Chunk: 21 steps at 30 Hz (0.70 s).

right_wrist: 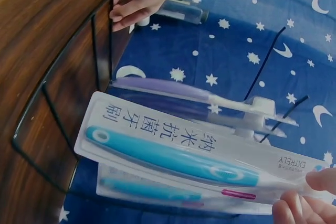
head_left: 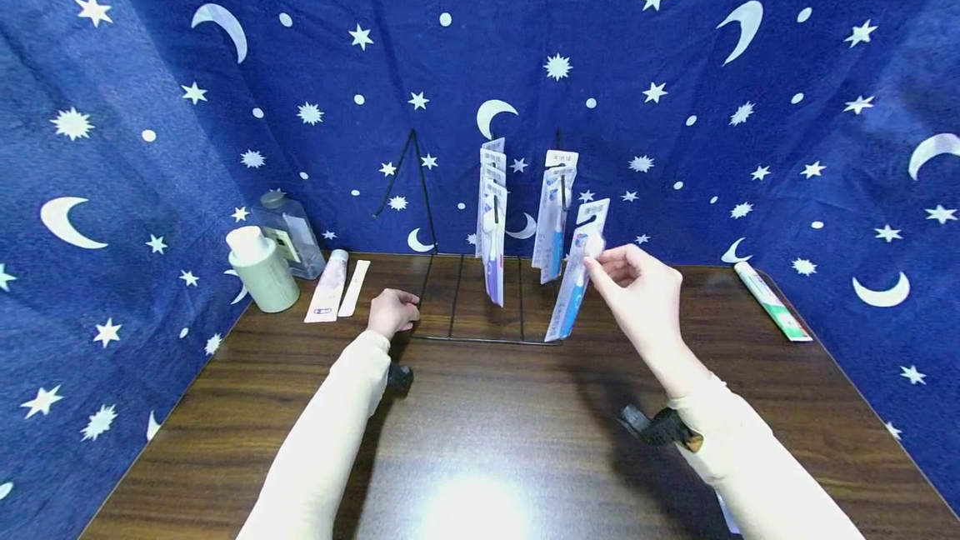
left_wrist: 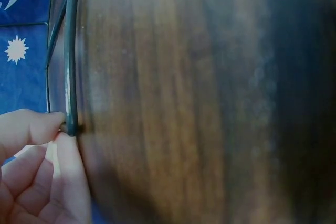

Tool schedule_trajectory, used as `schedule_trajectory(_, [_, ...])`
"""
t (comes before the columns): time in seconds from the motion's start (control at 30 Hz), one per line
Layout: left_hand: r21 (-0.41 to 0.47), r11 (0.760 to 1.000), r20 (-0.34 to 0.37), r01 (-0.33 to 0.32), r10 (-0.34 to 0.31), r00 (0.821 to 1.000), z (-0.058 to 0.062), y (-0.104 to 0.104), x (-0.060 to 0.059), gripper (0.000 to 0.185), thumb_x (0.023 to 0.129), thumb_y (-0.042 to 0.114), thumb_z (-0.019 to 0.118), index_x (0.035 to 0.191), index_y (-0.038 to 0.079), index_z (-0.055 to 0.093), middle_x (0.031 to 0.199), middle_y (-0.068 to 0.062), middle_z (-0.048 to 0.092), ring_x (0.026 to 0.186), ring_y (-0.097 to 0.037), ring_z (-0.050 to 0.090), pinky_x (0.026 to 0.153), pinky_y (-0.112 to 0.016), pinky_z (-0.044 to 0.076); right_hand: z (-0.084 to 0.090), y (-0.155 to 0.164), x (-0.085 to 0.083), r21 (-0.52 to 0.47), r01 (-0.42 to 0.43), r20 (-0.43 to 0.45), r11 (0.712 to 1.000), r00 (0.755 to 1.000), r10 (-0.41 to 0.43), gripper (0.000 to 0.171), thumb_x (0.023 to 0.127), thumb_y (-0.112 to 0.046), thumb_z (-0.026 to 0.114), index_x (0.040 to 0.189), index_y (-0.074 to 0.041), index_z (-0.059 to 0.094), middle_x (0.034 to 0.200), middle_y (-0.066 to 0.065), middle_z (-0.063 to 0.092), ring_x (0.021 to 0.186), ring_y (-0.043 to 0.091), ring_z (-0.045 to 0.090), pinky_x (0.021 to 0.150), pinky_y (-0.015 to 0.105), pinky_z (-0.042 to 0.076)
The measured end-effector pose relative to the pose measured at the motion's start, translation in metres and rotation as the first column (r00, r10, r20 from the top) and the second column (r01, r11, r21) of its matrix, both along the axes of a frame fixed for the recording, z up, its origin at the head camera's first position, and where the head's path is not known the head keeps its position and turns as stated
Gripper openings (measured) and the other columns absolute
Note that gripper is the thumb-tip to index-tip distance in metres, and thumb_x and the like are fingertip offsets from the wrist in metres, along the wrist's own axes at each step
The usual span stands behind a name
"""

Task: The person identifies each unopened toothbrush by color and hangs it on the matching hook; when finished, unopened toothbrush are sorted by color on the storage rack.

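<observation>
Toothpaste tubes (head_left: 328,287): two. Bottles (head_left: 262,269): two. Wire rack (head_left: 480,338): one.

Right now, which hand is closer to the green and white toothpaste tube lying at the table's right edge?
Right. The right hand pinches a packaged blue toothbrush left of the toothpaste tube; the left hand grips the wire rack base, farther left.

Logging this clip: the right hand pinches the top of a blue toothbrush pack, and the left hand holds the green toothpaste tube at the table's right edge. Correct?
Not quite. The left hand holds no tube: it pinches the base wire of the black wire rack, as the left wrist view shows. The green toothpaste tube lies untouched at the table's right edge. The right hand does pinch the top of the blue toothbrush pack.
</observation>
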<state>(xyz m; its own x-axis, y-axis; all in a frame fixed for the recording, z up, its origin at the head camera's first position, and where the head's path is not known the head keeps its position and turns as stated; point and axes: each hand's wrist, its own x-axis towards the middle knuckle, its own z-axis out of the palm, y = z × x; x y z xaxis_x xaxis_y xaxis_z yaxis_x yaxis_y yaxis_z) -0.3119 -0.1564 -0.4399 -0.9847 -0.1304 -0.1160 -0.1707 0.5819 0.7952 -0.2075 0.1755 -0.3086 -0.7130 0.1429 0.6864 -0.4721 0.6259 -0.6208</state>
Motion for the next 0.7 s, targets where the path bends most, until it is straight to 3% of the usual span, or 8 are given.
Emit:
schedule_trajectory(0.33, [-0.007, 1.000, 0.003, -0.012, 0.012, 1.000, -0.001, 0.000, -0.001, 0.029, 0.075, -0.004, 0.060, 0.103, -0.004, 0.070, 0.099, -0.023, 0.068, 0.062, -0.013, 0.064, 0.057, -0.022, 0.059, 0.003, -0.019, -0.017, 0.026, -0.026, -0.016, 0.999, 1.000, 0.026, 0.015, 0.080, -0.016, 0.074, 0.080, -0.001, 0.068, 0.067, 0.009, 0.069, 0.056, -0.003, 0.055, 0.053, 0.001, 0.043])
schedule_trajectory(0.5, [0.005, 1.000, -0.023, -0.012, 0.013, 1.000, -0.003, -0.001, -0.002, 0.029, 0.074, -0.005, 0.059, 0.102, -0.005, 0.070, 0.093, -0.021, 0.069, 0.060, -0.012, 0.062, 0.055, -0.022, 0.059, 0.001, -0.021, -0.026, 0.050, -0.008, -0.014, 0.999, 1.000, 0.009, 0.016, 0.080, -0.016, 0.074, 0.080, -0.002, 0.068, 0.068, 0.009, 0.069, 0.057, 0.010, 0.059, 0.054, 0.000, 0.040])
schedule_trajectory(0.7, [0.011, 1.000, -0.024, -0.006, 0.006, 1.000, -0.005, -0.001, -0.003, 0.031, 0.073, -0.005, 0.059, 0.101, -0.004, 0.070, 0.092, -0.021, 0.069, 0.059, -0.011, 0.061, 0.054, -0.022, 0.059, -0.001, -0.023, -0.038, 0.066, 0.017, -0.022, 0.998, 1.000, -0.015, 0.015, 0.080, -0.015, 0.073, 0.078, -0.001, 0.068, 0.066, 0.009, 0.067, 0.057, 0.016, 0.058, 0.053, 0.002, 0.036])
